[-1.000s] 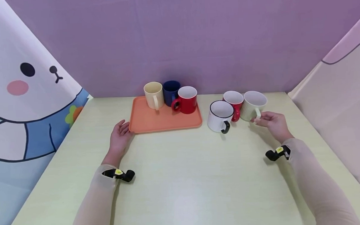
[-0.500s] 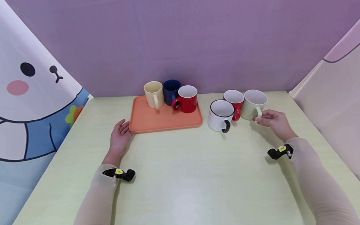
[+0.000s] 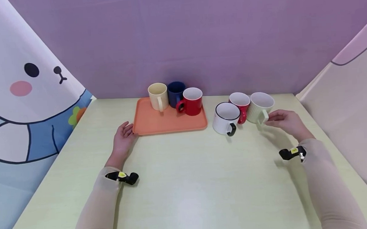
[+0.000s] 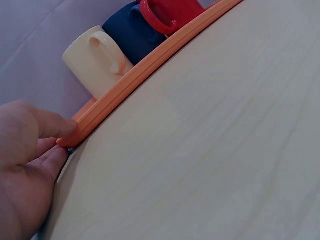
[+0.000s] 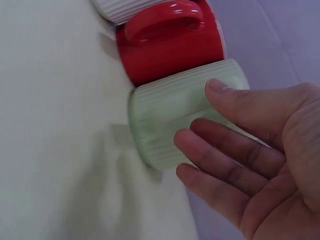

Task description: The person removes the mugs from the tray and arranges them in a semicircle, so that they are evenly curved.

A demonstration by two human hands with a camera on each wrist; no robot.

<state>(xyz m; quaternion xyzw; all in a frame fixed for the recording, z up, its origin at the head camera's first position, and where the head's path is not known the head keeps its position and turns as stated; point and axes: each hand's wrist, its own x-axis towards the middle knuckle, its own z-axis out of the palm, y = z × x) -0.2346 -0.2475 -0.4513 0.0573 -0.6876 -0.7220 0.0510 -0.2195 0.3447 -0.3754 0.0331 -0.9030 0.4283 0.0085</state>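
My left hand (image 3: 123, 138) is at the near left corner of an orange tray (image 3: 159, 126). In the left wrist view its thumb lies over the tray's rim (image 4: 112, 102) and the fingers are under the corner, pinching it. On the tray stand a cream mug (image 3: 156, 98), a dark blue mug (image 3: 173, 96) and a red mug (image 3: 194, 106). My right hand (image 3: 288, 123) is beside the handle of a pale green ribbed mug (image 3: 257, 111). Its thumb and fingers (image 5: 215, 192) are spread apart near the mug, holding nothing.
Left of the green mug stand another red mug (image 3: 240, 100), white inside, and a white ribbed mug (image 3: 222, 122) with black rim and handle. These three are close together on the pale table (image 3: 186, 181). A purple cloth (image 3: 181, 40) hangs along the back edge.
My right hand has let go of the green mug's handle and drawn back slightly to the right. The left hand, the tray and its mugs have stayed put.
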